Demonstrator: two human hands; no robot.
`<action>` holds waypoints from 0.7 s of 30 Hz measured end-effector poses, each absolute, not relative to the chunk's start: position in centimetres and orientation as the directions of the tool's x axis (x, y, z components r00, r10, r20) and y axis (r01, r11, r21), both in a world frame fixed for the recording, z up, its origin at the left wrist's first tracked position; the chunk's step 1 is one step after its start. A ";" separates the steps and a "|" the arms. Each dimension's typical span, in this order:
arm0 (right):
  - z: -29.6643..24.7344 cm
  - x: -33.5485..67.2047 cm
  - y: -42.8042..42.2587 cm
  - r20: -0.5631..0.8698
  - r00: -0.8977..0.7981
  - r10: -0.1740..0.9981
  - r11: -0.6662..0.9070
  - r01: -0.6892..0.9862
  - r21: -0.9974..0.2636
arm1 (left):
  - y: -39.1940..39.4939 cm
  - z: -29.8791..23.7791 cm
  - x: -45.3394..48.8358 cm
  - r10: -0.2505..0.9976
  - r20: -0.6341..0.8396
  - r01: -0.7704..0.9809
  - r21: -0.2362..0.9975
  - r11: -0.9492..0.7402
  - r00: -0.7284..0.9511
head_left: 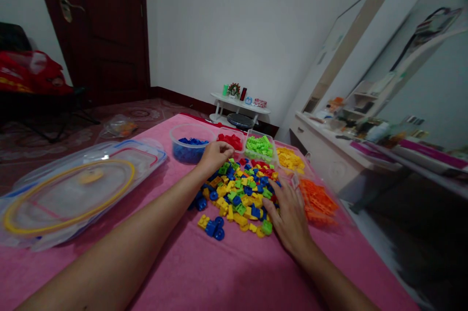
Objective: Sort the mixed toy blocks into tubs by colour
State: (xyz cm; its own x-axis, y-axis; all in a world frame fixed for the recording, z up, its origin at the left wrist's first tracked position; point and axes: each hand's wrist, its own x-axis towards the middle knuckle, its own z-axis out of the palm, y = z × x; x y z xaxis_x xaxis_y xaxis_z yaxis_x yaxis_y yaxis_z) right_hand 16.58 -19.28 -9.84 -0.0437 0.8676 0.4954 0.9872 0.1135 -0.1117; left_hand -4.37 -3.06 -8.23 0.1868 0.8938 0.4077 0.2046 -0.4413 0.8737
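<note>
Dozens of small blue, yellow, green and red blocks (239, 194) lie heaped before five colour-sorted tubs (180, 134), the left hand (215, 155) curled, its contents hidden, the right hand (288, 213) spread flat.

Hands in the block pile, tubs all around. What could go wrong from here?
1. The left hand reaches over the pile right beside the blue tub and the red box; a bump might shift or tip one.
2. The right hand rests next to the orange box, which sits near the right edge of the pink cloth; a push could slide it off.
3. Stray blocks at the pile's near side may get scattered by a careless sweep.
</note>
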 end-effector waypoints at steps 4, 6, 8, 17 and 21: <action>-11.9 17.9 -19.8 0.434 0.051 0.899 0.042 0.979 -0.201 | -3.2 -7.9 -4.2 0.901 0.384 0.187 0.888 -0.420 0.200; -12.3 17.9 -19.4 0.398 0.120 0.909 0.011 0.950 -0.312 | -3.4 -7.8 -4.2 0.904 0.373 0.177 0.895 -0.410 0.208; -12.3 17.6 -18.6 0.374 0.203 0.905 -0.023 0.901 -0.433 | -3.5 -7.7 -4.2 0.899 0.384 0.182 0.888 -0.421 0.209; -10.4 12.2 -15.0 0.442 0.237 0.865 0.194 0.655 -0.730 | -3.8 -7.0 -4.5 0.904 0.365 0.171 0.898 -0.405 0.223; -8.3 8.8 -13.7 0.449 0.062 0.891 0.303 0.656 -0.691 | -3.1 -7.1 -5.1 0.898 0.359 0.177 0.896 -0.408 0.253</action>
State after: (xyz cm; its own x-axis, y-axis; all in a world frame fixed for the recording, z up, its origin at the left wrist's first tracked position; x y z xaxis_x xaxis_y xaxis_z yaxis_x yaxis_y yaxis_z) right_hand 8.77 -13.73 -8.33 0.0622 0.8912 0.4494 0.6558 0.3029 -0.6915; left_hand -5.09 -3.12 -7.14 0.2534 0.8981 0.3594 0.1766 -0.4082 0.8956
